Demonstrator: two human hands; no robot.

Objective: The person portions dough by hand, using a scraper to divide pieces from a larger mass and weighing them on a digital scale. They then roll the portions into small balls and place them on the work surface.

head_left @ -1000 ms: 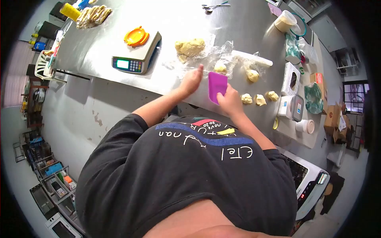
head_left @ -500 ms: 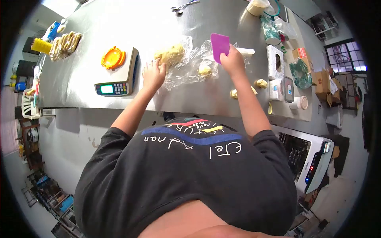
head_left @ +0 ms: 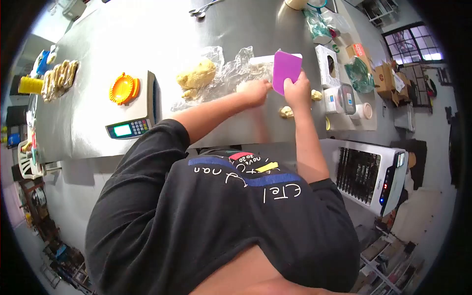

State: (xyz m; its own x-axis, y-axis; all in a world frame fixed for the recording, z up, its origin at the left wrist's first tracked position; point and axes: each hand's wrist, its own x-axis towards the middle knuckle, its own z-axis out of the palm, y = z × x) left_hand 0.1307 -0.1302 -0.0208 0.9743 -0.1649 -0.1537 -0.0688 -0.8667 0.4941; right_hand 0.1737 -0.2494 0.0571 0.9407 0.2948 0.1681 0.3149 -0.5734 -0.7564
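My right hand (head_left: 298,92) grips a purple scraper (head_left: 285,72) upright over the steel table (head_left: 172,29). My left hand (head_left: 255,92) reaches across beside the scraper's lower edge, its fingers drawn together; whatever may be between them is too small to make out. A large lump of yellowish dough (head_left: 197,74) rests on crumpled clear plastic film (head_left: 231,76) to the left of my hands. Small dough pieces (head_left: 286,112) lie near the right forearm. Behind the scraper is a white strip-like object (head_left: 263,59).
An orange dough mould (head_left: 124,89) sits on a scale (head_left: 129,112) at left. Farther left are shaped dough rolls (head_left: 60,80). Lidded tubs (head_left: 340,99), a white box (head_left: 327,66) and a green bag (head_left: 359,74) line the right side. Spoons (head_left: 201,12) lie at the back.
My left hand has left the large dough and moved right, next to the scraper, its fingers now closed. The scraper stays in my right hand. The view has shifted.
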